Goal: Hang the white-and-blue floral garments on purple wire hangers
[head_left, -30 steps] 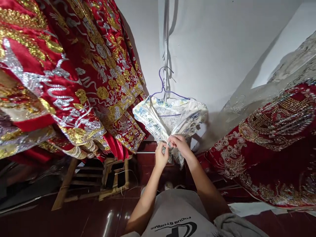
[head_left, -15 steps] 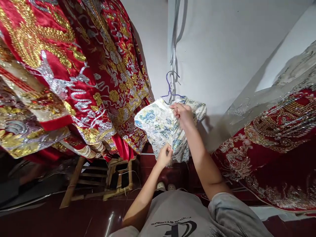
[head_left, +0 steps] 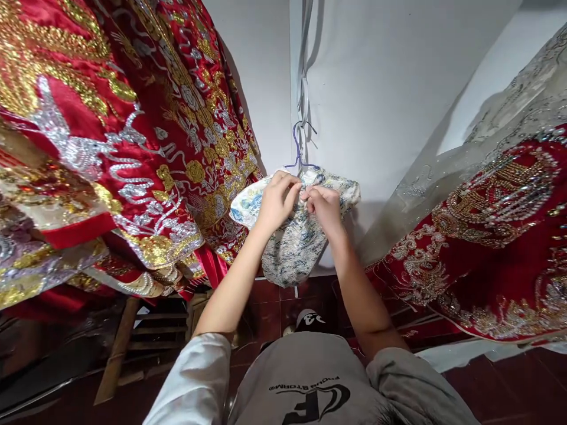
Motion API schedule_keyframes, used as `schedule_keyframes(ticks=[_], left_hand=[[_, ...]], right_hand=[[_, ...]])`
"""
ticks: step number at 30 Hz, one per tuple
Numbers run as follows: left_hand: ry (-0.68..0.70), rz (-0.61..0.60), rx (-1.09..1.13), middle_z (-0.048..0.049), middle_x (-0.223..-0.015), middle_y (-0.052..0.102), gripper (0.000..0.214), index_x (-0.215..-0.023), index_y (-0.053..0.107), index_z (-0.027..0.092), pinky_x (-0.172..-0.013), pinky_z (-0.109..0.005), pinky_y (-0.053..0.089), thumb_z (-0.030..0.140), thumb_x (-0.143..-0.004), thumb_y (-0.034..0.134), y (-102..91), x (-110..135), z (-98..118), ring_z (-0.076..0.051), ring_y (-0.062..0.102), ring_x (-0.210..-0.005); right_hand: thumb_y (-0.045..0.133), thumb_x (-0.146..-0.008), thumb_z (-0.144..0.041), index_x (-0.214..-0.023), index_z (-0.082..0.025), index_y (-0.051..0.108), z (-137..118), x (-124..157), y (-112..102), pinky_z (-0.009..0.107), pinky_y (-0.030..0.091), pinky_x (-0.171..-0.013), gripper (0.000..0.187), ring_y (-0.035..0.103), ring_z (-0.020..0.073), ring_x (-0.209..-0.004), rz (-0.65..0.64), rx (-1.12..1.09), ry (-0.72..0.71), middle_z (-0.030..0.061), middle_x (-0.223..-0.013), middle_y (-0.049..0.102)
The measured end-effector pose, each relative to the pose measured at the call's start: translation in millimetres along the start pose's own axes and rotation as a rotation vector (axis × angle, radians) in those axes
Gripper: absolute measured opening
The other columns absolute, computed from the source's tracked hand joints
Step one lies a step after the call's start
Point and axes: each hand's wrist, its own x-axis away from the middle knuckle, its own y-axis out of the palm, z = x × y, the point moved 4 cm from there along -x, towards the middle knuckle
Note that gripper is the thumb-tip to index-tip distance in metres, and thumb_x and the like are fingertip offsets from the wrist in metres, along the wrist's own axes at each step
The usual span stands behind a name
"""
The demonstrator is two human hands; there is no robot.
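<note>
A white short-sleeved shirt with a blue and yellow floral pattern [head_left: 295, 251] hangs on a thin purple wire hanger [head_left: 297, 147]. Just below the hanger, my left hand [head_left: 278, 200] is closed on the front edge of the shirt near the neckline. My right hand [head_left: 323, 203] pinches the opposite front edge, its fingertips almost meeting those of my left. What lies between the fingertips, perhaps a fastening, is too small to make out. The lower part of the shirt puffs out beneath my wrists.
White straps [head_left: 305, 77] run down the wall above the hanger. Red gowns with gold and silver embroidery [head_left: 177, 130] hang at left, over a wooden stool [head_left: 117, 354]. A beaded red gown [head_left: 491, 236] with a sheer veil spreads at right.
My left hand has risen from the lower front of the shirt to the neckline beside my right hand. The view has shifted slightly, and the lower shirt has bunched differently.
</note>
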Motion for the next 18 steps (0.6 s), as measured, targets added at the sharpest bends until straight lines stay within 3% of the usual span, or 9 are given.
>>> schedule_keyframes(ticks=[2,6,8,10,12,14,18], left_hand=[[-0.011,0.031,-0.025,-0.0047,-0.093,0.064,0.024,-0.094,0.063,0.017,-0.086,-0.033,0.047,0.035,-0.104,0.051,-8.7,-1.9,-3.1,-0.018,0.06,-0.092],[-0.146,0.317,0.017,-0.0034,-0.091,0.064,0.019,-0.096,0.063,0.014,-0.08,-0.03,0.045,0.029,-0.104,0.053,-52.8,7.8,-30.5,-0.015,0.058,-0.086],[-0.354,0.5,0.188,-0.0016,-0.088,0.062,0.015,-0.092,0.063,0.015,-0.079,-0.029,0.045,0.024,-0.102,0.056,-74.2,23.8,-56.6,-0.012,0.055,-0.08],[-0.641,0.66,0.425,-0.0011,-0.087,0.06,0.018,-0.089,0.06,0.017,-0.081,-0.03,0.048,0.024,-0.103,0.053,-80.5,51.7,-84.5,-0.012,0.054,-0.078],[-0.868,0.755,0.591,-0.0029,-0.086,0.062,0.026,-0.087,0.057,0.018,-0.085,-0.033,0.051,0.027,-0.107,0.043,-70.1,86.4,-104.1,-0.013,0.058,-0.081],[-0.978,0.788,0.65,-0.0049,-0.081,0.063,0.03,-0.085,0.055,0.018,-0.085,-0.034,0.052,0.026,-0.106,0.035,-49.3,120.1,-114.2,-0.014,0.061,-0.081],[-1.135,0.807,0.736,-0.0032,-0.072,0.064,0.016,-0.08,0.058,0.017,-0.073,-0.031,0.052,0.031,-0.088,0.06,2.5,169.9,-120.8,-0.015,0.061,-0.07]], right_hand=[[0.051,-0.091,-0.032,-0.065,-0.019,0.061,20.0,3.6,3.6,0.025,0.035,-0.054,0.03,0.042,0.0101,-0.047,0.044,0.069,0.052,-0.0059,-0.046,0.045],[0.051,-0.087,-0.026,-0.058,-0.02,0.057,67.9,33.5,10.0,0.026,0.035,-0.055,0.03,0.041,0.0108,-0.047,0.006,0.103,0.178,-0.0046,-0.045,0.045],[0.053,-0.086,-0.027,-0.058,-0.02,0.058,84.4,52.6,8.9,0.026,0.033,-0.054,0.029,0.04,0.0112,-0.047,-0.027,0.052,0.241,-0.0042,-0.046,0.045],[0.054,-0.084,-0.028,-0.058,-0.02,0.059,91.7,66.4,6.8,0.026,0.033,-0.054,0.028,0.04,0.0116,-0.048,-0.085,-0.006,0.275,-0.0041,-0.046,0.045],[0.055,-0.083,-0.028,-0.057,-0.021,0.059,91.6,71.1,5.3,0.026,0.035,-0.054,0.028,0.041,0.0118,-0.047,-0.17,-0.042,0.279,-0.0038,-0.046,0.045],[0.055,-0.083,-0.028,-0.056,-0.021,0.06,88.5,68.0,4.7,0.026,0.038,-0.055,0.029,0.041,0.0117,-0.046,-0.276,-0.062,0.287,-0.0035,-0.045,0.047],[0.052,-0.083,-0.025,-0.056,-0.02,0.062,87.2,56.9,2.0,0.025,0.038,-0.055,0.03,0.045,0.0119,-0.046,-0.518,0.012,0.339,-0.002,-0.046,0.052]])
